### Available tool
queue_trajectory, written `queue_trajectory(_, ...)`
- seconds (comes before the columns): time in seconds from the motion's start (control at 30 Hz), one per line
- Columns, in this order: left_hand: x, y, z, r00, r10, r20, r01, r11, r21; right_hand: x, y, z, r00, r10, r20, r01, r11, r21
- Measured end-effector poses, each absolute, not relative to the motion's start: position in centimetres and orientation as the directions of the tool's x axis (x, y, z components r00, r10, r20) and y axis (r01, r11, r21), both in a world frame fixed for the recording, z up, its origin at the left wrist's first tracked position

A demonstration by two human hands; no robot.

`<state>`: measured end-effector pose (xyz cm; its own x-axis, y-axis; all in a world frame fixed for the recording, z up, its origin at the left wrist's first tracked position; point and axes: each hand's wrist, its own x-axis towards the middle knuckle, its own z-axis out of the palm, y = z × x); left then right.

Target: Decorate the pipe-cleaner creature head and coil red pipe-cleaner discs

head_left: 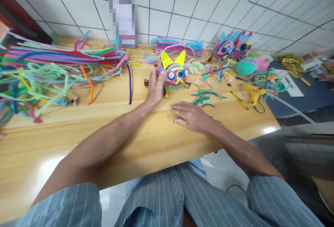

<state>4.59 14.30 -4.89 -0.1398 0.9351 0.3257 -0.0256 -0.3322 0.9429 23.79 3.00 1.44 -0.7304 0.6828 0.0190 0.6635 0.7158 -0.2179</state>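
On the left of the wooden table (146, 129) lies a big bundle of pipe cleaners (65, 56). The left hand (156, 86), with its fingers curved, is touching the left side of the yellow-eared figure (175, 74), which stands near the table's middle. The right hand (191, 115) is empty, loosely spread, just above or on the table. Farther right is a yellow glue gun (253, 94).

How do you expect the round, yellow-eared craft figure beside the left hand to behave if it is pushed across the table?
The craft figure looks apt to roll or tip, since its body is round. It is probably light for its size, as its pointed ears look made of wound pipe cleaner. Those ears may bend if knocked, since they stick up unsupported.
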Motion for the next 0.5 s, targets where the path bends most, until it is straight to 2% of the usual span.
queue_trajectory(0.2,4.3,14.7,-5.3,-0.134,0.936,0.327,-0.047,-0.335,0.941,22.9,2.6,0.6,-0.619,0.785,0.033,0.77,0.614,-0.173)
queue_trajectory(0.3,4.3,14.8,-5.5,-0.143,0.942,0.305,-0.082,-0.318,0.944,22.4,0.7,0.1,-0.674,0.739,-0.02,0.727,0.657,-0.199)
queue_trajectory(0.4,4.3,14.8,-5.6,-0.163,0.943,0.29,-0.096,-0.307,0.947,23.7,-1.0,0.5,-0.719,0.695,-0.003,0.676,0.698,-0.235)
queue_trajectory(0.5,4.1,14.9,-5.6,-0.167,0.934,0.316,-0.074,-0.331,0.941,25.8,-0.5,0.6,-0.647,0.76,0.066,0.733,0.643,-0.219)
